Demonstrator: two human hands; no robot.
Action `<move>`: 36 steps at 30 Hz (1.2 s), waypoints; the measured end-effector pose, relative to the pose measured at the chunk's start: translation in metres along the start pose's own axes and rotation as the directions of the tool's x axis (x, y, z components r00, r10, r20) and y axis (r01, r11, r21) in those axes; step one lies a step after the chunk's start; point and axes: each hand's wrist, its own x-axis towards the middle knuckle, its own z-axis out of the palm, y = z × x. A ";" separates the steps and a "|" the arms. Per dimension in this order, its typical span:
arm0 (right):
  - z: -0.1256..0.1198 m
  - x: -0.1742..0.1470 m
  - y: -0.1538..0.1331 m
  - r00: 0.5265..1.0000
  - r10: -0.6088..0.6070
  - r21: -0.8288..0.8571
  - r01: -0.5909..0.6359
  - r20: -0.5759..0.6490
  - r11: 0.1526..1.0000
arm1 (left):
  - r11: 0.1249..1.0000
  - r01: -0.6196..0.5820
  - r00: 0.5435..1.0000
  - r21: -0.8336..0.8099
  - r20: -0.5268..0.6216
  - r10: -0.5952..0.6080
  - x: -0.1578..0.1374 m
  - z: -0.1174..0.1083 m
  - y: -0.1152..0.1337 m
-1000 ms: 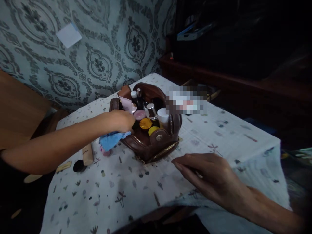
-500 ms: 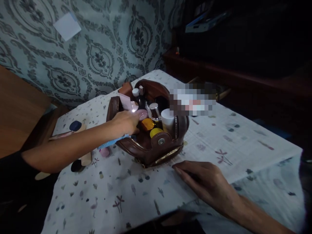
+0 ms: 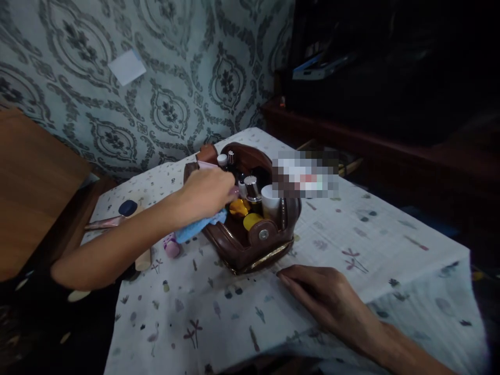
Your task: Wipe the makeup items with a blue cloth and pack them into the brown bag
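A brown zip-top cosmetic bag [image 3: 234,255] stands unzipped on the table. My left hand [image 3: 211,192] is closed over its left side, with a light blue cloth [image 3: 199,226] bunched beneath the palm. A mauve rounded item [image 3: 233,192] shows at the fingertips; whether they grip it I cannot tell. Inside the bag are a silver-capped bottle [image 3: 252,187], a white-lidded container [image 3: 270,200], a gold item [image 3: 239,208] and a yellow round lid [image 3: 253,221]. My right hand [image 3: 328,297] rests on the cloth in front of the bag, fingers loosely stretched, holding nothing visible.
Left of the bag lie a small pink-purple bottle [image 3: 171,247], a dark blue cap [image 3: 127,208], a beige tube [image 3: 143,259] and a pinkish tube [image 3: 105,223]. A patterned white tablecloth [image 3: 219,323] covers the table. A patterned wall [image 3: 167,109] stands behind.
My left hand has lifted and moved right over the bag, with more of the blue cloth showing beneath it. My right hand stays in place. The camera view has shifted slightly.
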 end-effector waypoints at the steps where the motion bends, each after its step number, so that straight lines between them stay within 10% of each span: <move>1: 0.000 0.000 -0.001 1.000 0.002 0.004 -0.002 0.010 1.000 | 0.998 0.001 0.990 -0.058 -0.142 -0.009 -0.011 -0.011 -0.001; 4: 0.000 0.002 -0.007 0.998 -0.016 0.011 0.015 0.059 1.000 | 0.942 -0.081 0.825 -0.327 -0.553 -0.121 -0.053 -0.031 -0.012; 7: 0.005 0.005 -0.016 0.988 -0.075 0.004 0.075 0.136 0.997 | 0.886 0.019 0.702 -0.463 -0.625 -0.342 -0.094 -0.010 -0.029; 11: 0.022 0.015 -0.029 0.957 -0.154 0.001 0.159 0.247 0.987 | 0.822 0.163 0.781 -0.546 -0.438 -0.446 -0.135 0.078 -0.038; 17: 0.066 0.044 -0.050 0.932 -0.154 0.009 0.160 0.329 0.987 | 0.904 0.102 0.932 -0.416 -0.277 -0.233 -0.181 0.177 -0.025; 24: 0.112 0.090 -0.069 0.937 -0.108 0.044 0.099 0.331 0.994 | 0.910 0.080 0.975 -0.406 -0.158 -0.156 -0.198 0.167 -0.035; 29: 0.143 0.118 -0.056 0.973 -0.013 0.073 -0.004 0.231 0.997 | 0.874 0.156 0.913 -0.461 -0.271 -0.306 -0.192 0.169 -0.037; 33: 0.161 0.125 -0.040 0.992 0.050 0.117 -0.064 0.117 0.991 | 0.853 0.319 0.837 -0.413 -0.299 -0.458 -0.163 0.139 -0.052; 36: 0.164 0.123 -0.036 0.997 0.032 0.144 -0.042 0.072 0.989 | 0.895 0.372 0.885 -0.244 -0.198 -0.422 -0.120 0.112 -0.070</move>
